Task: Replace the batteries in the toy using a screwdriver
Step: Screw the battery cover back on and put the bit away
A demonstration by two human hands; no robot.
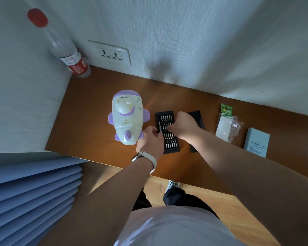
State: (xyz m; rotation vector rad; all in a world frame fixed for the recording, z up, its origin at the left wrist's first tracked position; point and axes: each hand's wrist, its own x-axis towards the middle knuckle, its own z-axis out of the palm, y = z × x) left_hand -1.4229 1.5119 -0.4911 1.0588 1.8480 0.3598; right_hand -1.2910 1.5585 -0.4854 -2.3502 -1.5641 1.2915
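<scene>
A person stands at a brown table (pixel 89 121), where a white and purple toy (pixel 126 118) stands upright near the left end, just beside an open black bit tray (pixel 167 139). The left hand (pixel 150 139), which has a watch (pixel 146 159) on its wrist, pinches the lower end of a slim silver screwdriver (pixel 159 127) at the tray's left edge. The right hand (pixel 183 124) reaches down with fingertips among the bits; whether they grasp one cannot be told, and a battery pack (pixel 225 121) lies further right.

Bare desk (pixel 89 110) left of toy (pixel 127 118), bit tray (pixel 169 144) seemingly just beside its right, wall (pixel 185 50) close behind
</scene>
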